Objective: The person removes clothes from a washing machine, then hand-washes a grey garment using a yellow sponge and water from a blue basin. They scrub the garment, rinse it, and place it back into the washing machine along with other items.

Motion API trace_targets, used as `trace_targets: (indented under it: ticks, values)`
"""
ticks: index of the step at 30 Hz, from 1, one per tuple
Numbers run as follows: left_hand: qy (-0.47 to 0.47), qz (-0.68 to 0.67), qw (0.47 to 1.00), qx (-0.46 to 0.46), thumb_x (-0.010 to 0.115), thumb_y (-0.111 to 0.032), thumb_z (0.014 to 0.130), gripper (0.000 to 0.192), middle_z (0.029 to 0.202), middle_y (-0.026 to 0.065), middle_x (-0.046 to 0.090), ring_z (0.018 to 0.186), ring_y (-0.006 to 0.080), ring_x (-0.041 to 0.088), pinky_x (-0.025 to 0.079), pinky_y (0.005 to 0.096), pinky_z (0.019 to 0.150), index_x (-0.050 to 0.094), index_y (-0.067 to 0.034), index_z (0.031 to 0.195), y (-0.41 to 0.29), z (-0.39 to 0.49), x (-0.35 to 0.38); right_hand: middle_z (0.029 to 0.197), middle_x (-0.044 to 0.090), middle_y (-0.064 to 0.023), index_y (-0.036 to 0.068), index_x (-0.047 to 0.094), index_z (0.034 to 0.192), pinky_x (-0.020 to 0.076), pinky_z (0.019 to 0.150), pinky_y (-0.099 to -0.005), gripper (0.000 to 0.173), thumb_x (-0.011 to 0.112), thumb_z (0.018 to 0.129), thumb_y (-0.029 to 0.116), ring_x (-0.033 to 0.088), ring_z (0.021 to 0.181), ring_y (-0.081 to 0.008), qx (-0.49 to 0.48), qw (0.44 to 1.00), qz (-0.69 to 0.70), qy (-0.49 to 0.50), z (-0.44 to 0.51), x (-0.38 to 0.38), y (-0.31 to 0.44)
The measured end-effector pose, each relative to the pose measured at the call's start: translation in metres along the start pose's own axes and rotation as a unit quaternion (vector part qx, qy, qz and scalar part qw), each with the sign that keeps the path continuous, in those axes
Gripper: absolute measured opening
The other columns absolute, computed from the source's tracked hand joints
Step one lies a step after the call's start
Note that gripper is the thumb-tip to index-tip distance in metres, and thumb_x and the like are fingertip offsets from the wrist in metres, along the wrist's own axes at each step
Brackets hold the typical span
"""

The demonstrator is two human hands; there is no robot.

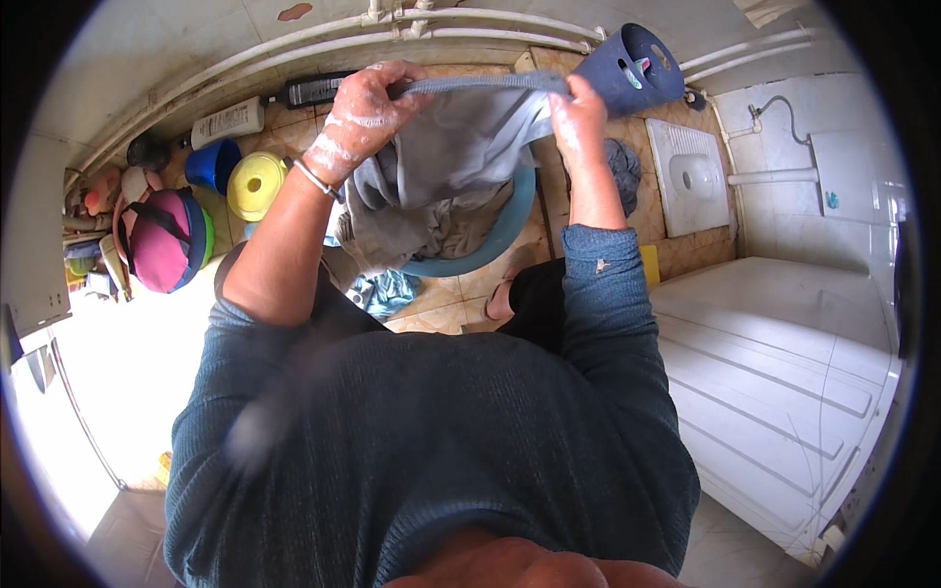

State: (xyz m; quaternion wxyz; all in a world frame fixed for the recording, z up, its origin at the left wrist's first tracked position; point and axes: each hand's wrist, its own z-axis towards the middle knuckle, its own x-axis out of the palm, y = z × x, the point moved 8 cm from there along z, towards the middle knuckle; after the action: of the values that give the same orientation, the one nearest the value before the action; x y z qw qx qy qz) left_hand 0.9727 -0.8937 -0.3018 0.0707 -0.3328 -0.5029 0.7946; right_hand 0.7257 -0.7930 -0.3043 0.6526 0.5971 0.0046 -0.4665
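Both soapy hands stretch the ribbed edge of a wet grey garment (463, 140) between them. My left hand (371, 110), a bangle at its wrist, grips one end of the ribbing; my right hand (578, 114) grips the other end. The garment hangs down from the ribbing over a light-blue plastic basin (514, 231). Bunched wet cloth (459, 228) of a grey-brown colour lies in the basin, and part of it hangs over the near left rim.
A dark blue bin (628, 70) stands beyond my right hand, near a squat toilet (691, 176). Left are a yellow lidded tub (256, 186), a blue cup (212, 166), bottles (228, 123) and a pink round bag (162, 239). A white appliance (772, 367) stands at right.
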Motion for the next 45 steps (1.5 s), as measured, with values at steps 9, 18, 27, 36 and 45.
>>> trace_targets:
  ticks: [9, 18, 27, 36, 45]
  values:
    - [-0.136, -0.331, 0.898, -0.258, 0.059, -0.028, 0.088, 0.033, 0.088, 0.0089, 0.067, 0.077, 0.0196, 0.062, 0.049, 0.0319, 0.072, 0.062, -0.005, 0.110, 0.097, -0.008, 0.006, 0.099, 0.065, -0.0142, 0.005, 0.052, 0.120, 0.0503, 0.079, -0.0325, 0.051, 0.070, 0.074, 0.015, 0.063, 0.089, -0.0216, -0.012, 0.972, 0.229, 0.049, -0.031, 0.096, 0.029]
    - [-0.082, -0.397, 0.876, -0.261, 0.061, -0.023, 0.087, 0.026, 0.094, 0.0061, 0.064, 0.083, 0.0177, 0.059, 0.046, 0.0271, 0.072, 0.062, -0.002, 0.103, 0.099, -0.021, 0.018, 0.096, 0.062, -0.0089, 0.003, 0.055, 0.113, 0.0499, 0.077, -0.0305, 0.036, 0.062, 0.078, 0.003, 0.061, 0.087, -0.0175, 0.058, 0.943, 0.233, 0.231, -0.131, 0.204, -0.014]
    - [-0.100, -0.404, 0.869, -0.267, 0.063, -0.028, 0.086, 0.033, 0.091, 0.0045, 0.064, 0.081, 0.0124, 0.058, 0.045, 0.0242, 0.074, 0.063, 0.001, 0.102, 0.067, -0.020, -0.002, 0.092, 0.060, -0.0070, 0.001, 0.058, 0.094, 0.0482, 0.075, -0.0277, 0.022, 0.067, 0.078, 0.011, 0.060, 0.084, -0.0148, -0.007, 0.946, 0.142, 0.290, -0.127, 0.207, -0.027]
    - [-0.053, -0.505, 0.834, -0.215, 0.059, -0.021, 0.090, 0.022, 0.090, 0.0022, 0.064, 0.082, 0.0108, 0.059, 0.045, 0.0238, 0.075, 0.062, -0.002, 0.099, 0.031, -0.021, 0.025, 0.107, 0.061, -0.0149, 0.005, 0.049, 0.119, 0.0497, 0.073, -0.0341, 0.053, 0.071, 0.075, 0.025, 0.064, 0.079, -0.0257, 0.120, 0.942, 0.194, 0.245, -0.150, 0.192, -0.043]
    - [-0.051, -0.493, 0.829, -0.260, 0.058, -0.018, 0.091, 0.025, 0.104, 0.0077, 0.062, 0.098, 0.0175, 0.059, 0.047, 0.0314, 0.085, 0.058, 0.000, 0.108, -0.017, 0.019, 0.080, 0.097, 0.064, -0.0199, 0.007, 0.061, 0.107, 0.0484, 0.079, -0.0411, 0.031, 0.051, 0.079, 0.015, 0.061, 0.091, -0.0357, 0.079, 0.976, 0.003, 0.204, -0.081, 0.110, -0.077]
